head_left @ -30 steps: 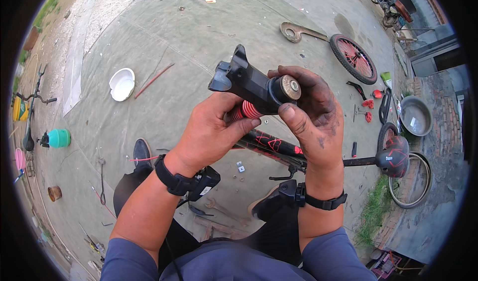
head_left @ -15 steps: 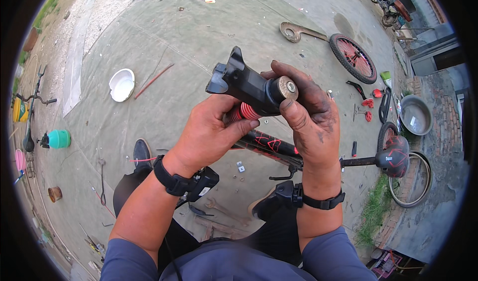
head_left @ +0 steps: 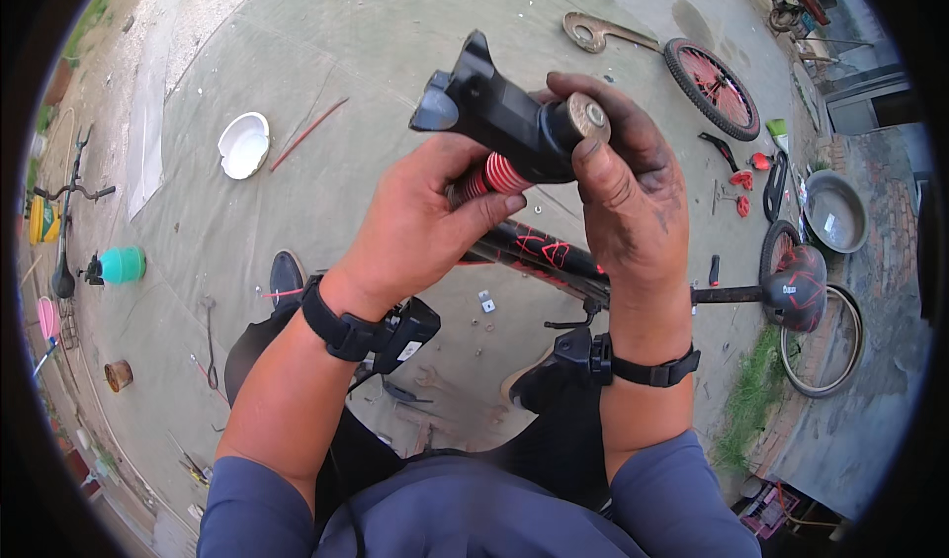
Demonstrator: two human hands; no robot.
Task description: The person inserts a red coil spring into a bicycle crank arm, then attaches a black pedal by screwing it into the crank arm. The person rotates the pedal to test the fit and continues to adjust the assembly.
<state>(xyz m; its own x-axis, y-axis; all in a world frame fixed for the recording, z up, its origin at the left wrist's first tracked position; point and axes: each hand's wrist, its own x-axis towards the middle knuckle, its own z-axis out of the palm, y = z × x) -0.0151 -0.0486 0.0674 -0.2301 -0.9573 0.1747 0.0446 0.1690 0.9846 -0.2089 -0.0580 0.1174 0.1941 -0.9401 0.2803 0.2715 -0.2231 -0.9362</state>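
Observation:
A black bicycle stem (head_left: 509,113) is raised in front of me, its forked clamp end pointing left. At its right end sits a rusty round cap (head_left: 590,120) with a bolt head in the middle. My right hand (head_left: 643,197), blackened with grease, closes on this end, thumb against the cap. Below the stem shows a red-striped tube (head_left: 502,174); my left hand (head_left: 400,227) is wrapped round it, thumb in front. The black bicycle frame (head_left: 544,250) with red lines runs right behind my right wrist to the saddle (head_left: 794,289). How stem and tube join is partly hidden.
Small loose parts and a wrench (head_left: 440,385) lie between my feet. Leftward are a white basin (head_left: 244,146) and a red rod (head_left: 309,135). To the right lie a wheel (head_left: 712,88), a large ring-ended tool (head_left: 598,34) and a metal basin (head_left: 835,210).
Both hands have moved up and slightly right with the stem, which is tilted a little more. The grip of each hand looks the same. The whole view has shifted slightly.

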